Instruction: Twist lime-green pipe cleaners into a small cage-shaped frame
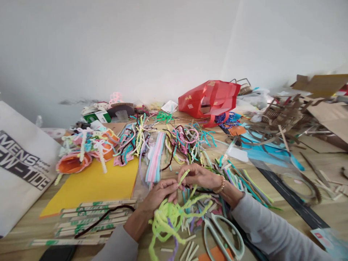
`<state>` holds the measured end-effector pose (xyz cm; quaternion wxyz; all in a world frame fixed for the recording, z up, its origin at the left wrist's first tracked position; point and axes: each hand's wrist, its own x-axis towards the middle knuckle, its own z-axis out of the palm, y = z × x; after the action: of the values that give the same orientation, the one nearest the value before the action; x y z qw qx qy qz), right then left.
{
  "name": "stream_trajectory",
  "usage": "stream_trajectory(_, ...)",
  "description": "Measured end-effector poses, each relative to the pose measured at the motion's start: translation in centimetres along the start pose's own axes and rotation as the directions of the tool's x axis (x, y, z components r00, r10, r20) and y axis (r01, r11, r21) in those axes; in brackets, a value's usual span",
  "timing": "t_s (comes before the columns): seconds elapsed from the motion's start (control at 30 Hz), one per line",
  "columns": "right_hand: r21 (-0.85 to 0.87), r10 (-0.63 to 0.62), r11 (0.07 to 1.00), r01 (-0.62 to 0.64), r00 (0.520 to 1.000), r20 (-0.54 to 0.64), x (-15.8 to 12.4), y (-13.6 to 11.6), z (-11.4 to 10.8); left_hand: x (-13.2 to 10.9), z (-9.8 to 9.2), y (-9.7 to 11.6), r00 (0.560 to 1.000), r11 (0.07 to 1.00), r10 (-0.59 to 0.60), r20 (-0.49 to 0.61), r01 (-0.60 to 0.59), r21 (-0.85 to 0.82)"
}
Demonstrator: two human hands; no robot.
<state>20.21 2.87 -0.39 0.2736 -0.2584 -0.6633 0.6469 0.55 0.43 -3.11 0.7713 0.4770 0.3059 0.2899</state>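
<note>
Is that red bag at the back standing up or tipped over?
Tipped over: the red bag lies on its side, its mouth facing sideways rather than up, one handle drooping low.

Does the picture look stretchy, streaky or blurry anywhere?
In the head view, the white bag with dark printing looks slanted, maybe from a wide lens; a pale streak runs down the plain grey wall; gold marks on the glossy red bag are too blurry to read.
</note>
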Motion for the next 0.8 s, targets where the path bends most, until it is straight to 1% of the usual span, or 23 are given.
stream_trajectory(0.1, 0.043, -0.035, 0.999, 0.033, 0.998, 0.061, 0.0, 0.2, -0.1, -0.1, -0.1, 0.1, 0.996, 0.998, -0.035, 0.078, 0.038, -0.043)
stream_trajectory(0.17, 0.045, -0.020, 0.999, 0.018, 0.999, 0.038, 0.0, 0.3, -0.1, -0.2, 0.0, 0.2, 0.996, 0.999, -0.033, 0.078, 0.036, -0.040)
stream_trajectory(0.23, 0.007, 0.031, 1.000, -0.031, 0.999, -0.038, 0.1, 0.5, 0.1, -0.2, 0.1, 0.3, 0.999, 1.000, 0.002, 0.033, -0.002, -0.010)
stream_trajectory(0.33, -0.101, 0.102, 0.988, -0.120, 0.981, -0.167, 0.3, 0.6, 0.4, -0.1, 0.2, 0.4, 0.992, 0.993, 0.082, -0.094, -0.073, 0.092)
stream_trajectory(0.4, -0.184, 0.102, 0.973, -0.139, 0.975, -0.195, 0.3, 0.5, 0.7, -0.1, 0.4, 0.3, 0.977, 0.979, 0.126, -0.174, -0.094, 0.181)
stream_trajectory(0.47, -0.276, 0.078, 0.951, -0.138, 0.973, -0.217, 0.3, 0.2, 1.1, -0.1, 0.6, 0.2, 0.959, 0.956, 0.169, -0.229, -0.103, 0.273)
stream_trajectory(0.57, -0.424, 0.028, 0.890, -0.167, 0.949, -0.315, 0.2, -0.3, 1.8, -0.2, 0.9, 0.2, 0.937, 0.909, 0.228, -0.265, -0.108, 0.403)
stream_trajectory(0.63, -0.481, -0.002, 0.856, -0.188, 0.930, -0.367, 0.2, -0.5, 2.2, -0.3, 1.1, 0.1, 0.926, 0.881, 0.254, -0.278, -0.103, 0.462)
stream_trajectory(0.7, -0.494, -0.017, 0.848, -0.190, 0.923, -0.384, 0.2, -0.6, 2.5, -0.4, 1.2, 0.1, 0.926, 0.864, 0.261, -0.272, -0.099, 0.494)
stream_trajectory(0.8, -0.450, -0.013, 0.878, -0.164, 0.931, -0.364, 0.2, -0.5, 2.5, -0.4, 1.2, 0.0, 0.923, 0.851, 0.267, -0.276, -0.091, 0.517)
